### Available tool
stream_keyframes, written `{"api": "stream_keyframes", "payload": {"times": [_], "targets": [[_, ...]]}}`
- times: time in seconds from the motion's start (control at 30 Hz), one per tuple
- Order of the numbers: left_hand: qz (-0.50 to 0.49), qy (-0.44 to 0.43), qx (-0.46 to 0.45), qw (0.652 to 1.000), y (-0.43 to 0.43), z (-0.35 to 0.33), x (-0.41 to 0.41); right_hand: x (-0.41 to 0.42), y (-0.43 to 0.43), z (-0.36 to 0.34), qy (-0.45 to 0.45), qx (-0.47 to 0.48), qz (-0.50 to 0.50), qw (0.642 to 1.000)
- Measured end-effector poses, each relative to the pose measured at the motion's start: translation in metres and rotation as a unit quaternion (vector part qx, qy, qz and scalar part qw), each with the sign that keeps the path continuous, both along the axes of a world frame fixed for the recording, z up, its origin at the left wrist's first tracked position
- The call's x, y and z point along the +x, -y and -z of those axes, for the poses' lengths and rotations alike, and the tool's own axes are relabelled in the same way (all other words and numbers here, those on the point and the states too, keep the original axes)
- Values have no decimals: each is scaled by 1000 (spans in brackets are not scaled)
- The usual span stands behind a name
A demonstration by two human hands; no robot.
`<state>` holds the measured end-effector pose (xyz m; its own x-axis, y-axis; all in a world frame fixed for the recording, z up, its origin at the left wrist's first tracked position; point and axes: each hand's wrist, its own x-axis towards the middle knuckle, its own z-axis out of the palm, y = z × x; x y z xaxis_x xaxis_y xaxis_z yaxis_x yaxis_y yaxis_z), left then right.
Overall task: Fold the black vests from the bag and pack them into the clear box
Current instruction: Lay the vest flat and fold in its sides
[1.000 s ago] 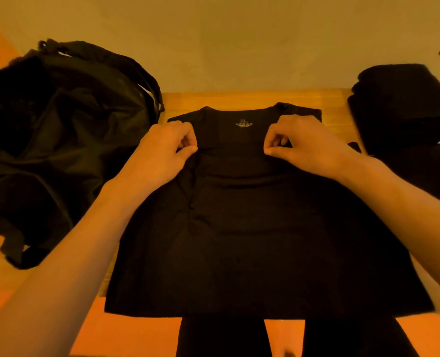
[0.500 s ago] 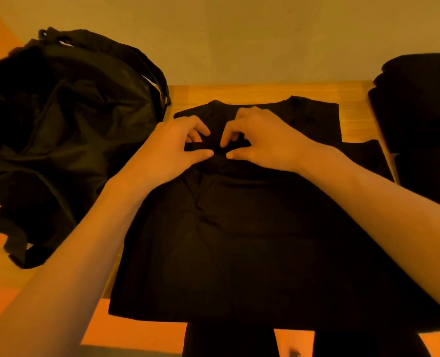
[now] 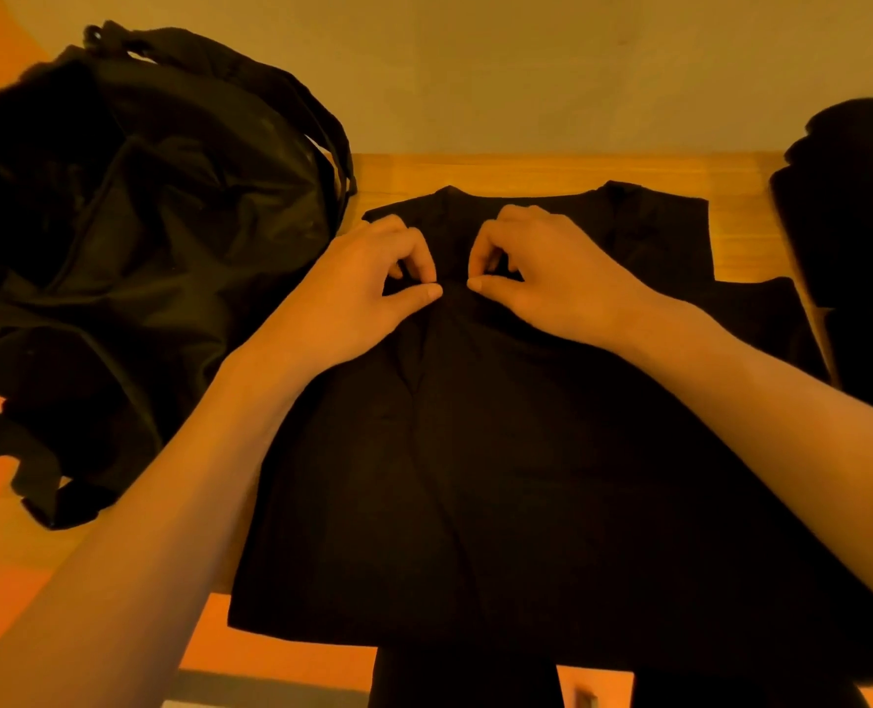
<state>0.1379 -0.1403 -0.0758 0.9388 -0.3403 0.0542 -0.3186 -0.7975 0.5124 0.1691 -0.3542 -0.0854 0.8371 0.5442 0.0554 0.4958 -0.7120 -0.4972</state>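
The black vest (image 3: 475,477) lies spread flat on the wooden table (image 3: 526,171), neck end away from me, hem at the near edge. It looks thin, soft and light, so it'll drape & wrinkle w/ no stiffness to lean on. I'd take it by edges or seams w/ both hands, not mid-panel. My left hand (image 3: 368,293) and right hand (image 3: 551,283) each pinch the fabric btwn thumb & forefinger just below the neckline (fingertips nearly meeting). The bag (image 3: 143,247) slumps just left of the vest. There's a dark pile (image 3: 853,196) at far right; can't tell if that's the box.
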Motion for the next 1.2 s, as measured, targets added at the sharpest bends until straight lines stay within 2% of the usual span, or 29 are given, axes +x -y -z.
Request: {"api": "stream_keyframes", "payload": {"times": [0.27, 0.43, 0.57, 0.8, 1.03, 1.2], "targets": [[-11, -43, -48, 998, -3, -1, 5, 6, -3, -7, -91, 36, -29, 995], [-11, -36, -35, 999, -3, 2, 5, 11, 2, -12, -125, -1, -43, 991], [-14, -16, -1, 1000, -2, 6, 5, 15, 18, -17, -151, -74, -65, 984], [-2, 77, 131, 988, 3, 13, 4, 15, 54, -27, -158, -89, -33, 983], [-64, 183, 160, 968, 10, 24, 4, 5, 78, -27, -207, -7, -26, 978], [-88, 216, 132, 963, 7, 30, 0, 6, 87, -26, -184, -82, -22, 979]]}}
